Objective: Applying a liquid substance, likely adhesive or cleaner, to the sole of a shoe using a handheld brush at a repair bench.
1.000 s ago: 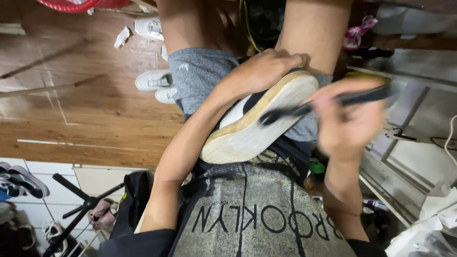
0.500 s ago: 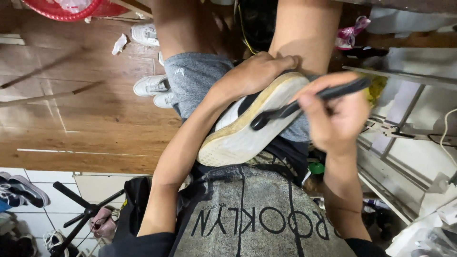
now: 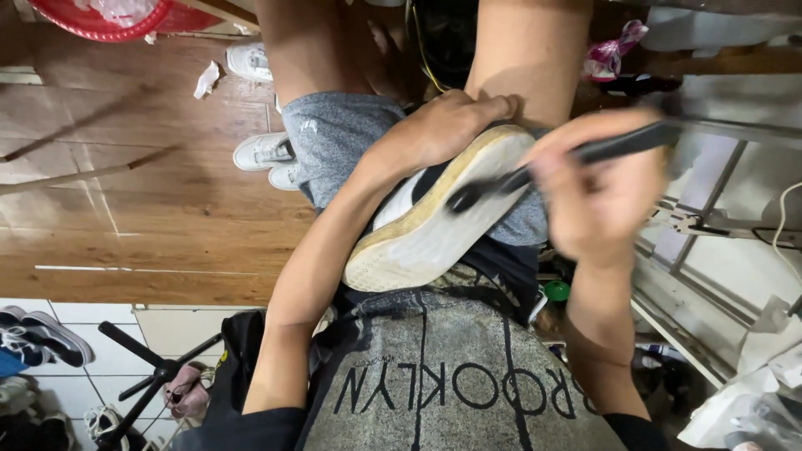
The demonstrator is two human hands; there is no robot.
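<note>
A sneaker (image 3: pixel 434 213) with a pale, dirty sole lies sole-up across my lap, over grey shorts. My left hand (image 3: pixel 439 125) grips its upper side near the far end and holds it steady. My right hand (image 3: pixel 597 188), blurred, is closed on a thin black brush (image 3: pixel 555 164) whose dark head rests on the sole near the middle. The shoe's upper is mostly hidden under the sole and my left hand.
A wooden floor (image 3: pixel 125 184) spreads to the left with white sneakers (image 3: pixel 263 150) and a red basket (image 3: pixel 104 17). Dark shoes (image 3: pixel 38 334) and a black stand (image 3: pixel 150 372) lie lower left. Metal rails and a grey surface (image 3: pixel 718 217) stand on the right.
My right hand has shifted slightly with the brush over the sole, and the view has tilted a little. The left hand keeps its grip on the sneaker.
</note>
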